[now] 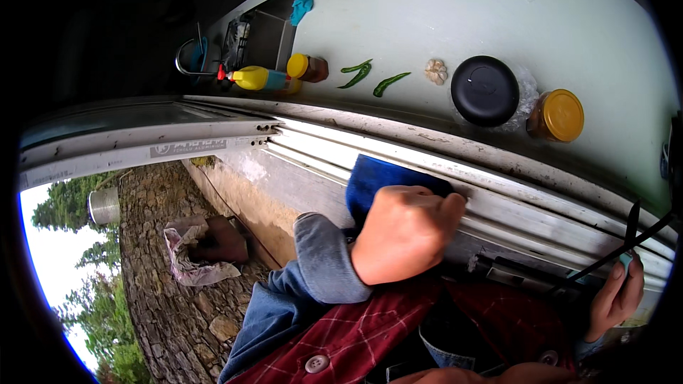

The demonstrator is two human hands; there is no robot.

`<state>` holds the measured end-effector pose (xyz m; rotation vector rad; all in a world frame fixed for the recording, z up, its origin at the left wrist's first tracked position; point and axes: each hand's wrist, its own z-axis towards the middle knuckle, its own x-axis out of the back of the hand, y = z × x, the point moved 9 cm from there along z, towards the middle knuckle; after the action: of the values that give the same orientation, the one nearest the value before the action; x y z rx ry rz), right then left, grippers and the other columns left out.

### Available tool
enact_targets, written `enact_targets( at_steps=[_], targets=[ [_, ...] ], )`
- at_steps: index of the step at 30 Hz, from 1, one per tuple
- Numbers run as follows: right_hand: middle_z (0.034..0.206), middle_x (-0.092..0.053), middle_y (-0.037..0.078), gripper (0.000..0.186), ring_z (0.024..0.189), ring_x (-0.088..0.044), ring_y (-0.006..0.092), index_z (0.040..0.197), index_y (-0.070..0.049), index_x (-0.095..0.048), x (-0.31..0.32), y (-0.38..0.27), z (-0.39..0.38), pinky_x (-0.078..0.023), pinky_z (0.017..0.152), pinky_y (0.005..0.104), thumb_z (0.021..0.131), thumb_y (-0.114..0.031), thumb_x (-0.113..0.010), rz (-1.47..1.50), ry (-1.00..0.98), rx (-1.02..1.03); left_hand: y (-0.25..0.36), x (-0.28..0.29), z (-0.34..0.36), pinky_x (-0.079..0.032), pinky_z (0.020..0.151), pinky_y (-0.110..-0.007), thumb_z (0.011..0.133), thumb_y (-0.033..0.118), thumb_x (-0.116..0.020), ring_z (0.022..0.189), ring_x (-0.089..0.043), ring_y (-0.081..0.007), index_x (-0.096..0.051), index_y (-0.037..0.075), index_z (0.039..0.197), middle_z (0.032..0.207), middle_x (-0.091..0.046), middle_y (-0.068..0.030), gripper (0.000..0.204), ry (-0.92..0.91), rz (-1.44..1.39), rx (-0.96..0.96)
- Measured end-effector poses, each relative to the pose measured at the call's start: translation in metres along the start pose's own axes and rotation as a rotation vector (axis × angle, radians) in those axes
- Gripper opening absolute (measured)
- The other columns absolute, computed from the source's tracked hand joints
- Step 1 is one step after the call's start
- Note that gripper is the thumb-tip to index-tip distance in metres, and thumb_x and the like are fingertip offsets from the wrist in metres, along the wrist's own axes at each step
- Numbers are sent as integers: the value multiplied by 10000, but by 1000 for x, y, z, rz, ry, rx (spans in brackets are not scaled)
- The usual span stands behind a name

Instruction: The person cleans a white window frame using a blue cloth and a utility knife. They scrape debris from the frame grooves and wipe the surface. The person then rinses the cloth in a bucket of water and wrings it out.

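Note:
A dark blue cloth [377, 181] lies bunched under my left hand [411, 231], which is closed on it at the white sliding-window track [526, 203]. The fingers of that fist press down beside the rails. Near the right edge, my right hand [617, 295] pinches a slim tool by its teal end [626, 260]. A dark pointed piece [632, 222], like a narrow blade, rises above that end; a black strap-like strip crosses it, so its full shape is hard to make out.
Beyond the track, a pale counter [427, 21] bears green chillies [390, 84], garlic [435, 71], a black round lid [485, 91], yellow-lidded jars [562, 115], a yellow bottle [260, 79] and a sink [267, 35]. A window sash [142, 144] stands at left, above a stone wall [153, 277] outside.

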<state>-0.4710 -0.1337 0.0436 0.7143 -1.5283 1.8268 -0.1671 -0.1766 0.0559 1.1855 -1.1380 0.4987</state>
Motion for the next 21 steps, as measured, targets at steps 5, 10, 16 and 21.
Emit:
enact_targets(
  at_steps=[5, 10, 16, 21],
  targets=[
    [951, -629, 200, 251, 844, -599, 284, 1037, 84, -564, 3, -7, -2, -468, 761, 333, 904, -124, -518, 23, 68, 50, 20, -6, 9, -450, 484, -340, 701, 15, -645, 524, -571, -261, -568, 14, 774, 569, -543, -85, 107, 46, -177, -31],
    [895, -628, 183, 229, 782, -586, 296, 1002, 66, -587, 6, -17, 5, -447, 726, 342, 875, -121, -551, -43, 101, 61, -6, 13, -14, -442, 499, -293, 823, 25, -628, 532, -576, -225, -606, 2, 829, 661, -587, -116, 32, 109, -729, 104],
    [883, -631, 184, 233, 775, -586, 295, 990, 69, -580, 5, -11, 4, -448, 725, 333, 865, -127, -564, -52, 125, 55, -77, 58, -100, -309, 385, -174, 859, 181, -638, 398, -385, -37, -581, -25, 829, 559, -528, -8, 216, 763, -870, 485],
    [916, -631, 200, 243, 792, -593, 298, 1007, 79, -577, 2, -5, 4, -453, 739, 333, 869, -120, -562, -60, 94, 43, -106, 61, -136, -274, 366, -176, 879, 177, -608, 383, -332, -28, -554, -8, 870, 577, -514, -2, 194, 939, -912, 493]
  ],
)
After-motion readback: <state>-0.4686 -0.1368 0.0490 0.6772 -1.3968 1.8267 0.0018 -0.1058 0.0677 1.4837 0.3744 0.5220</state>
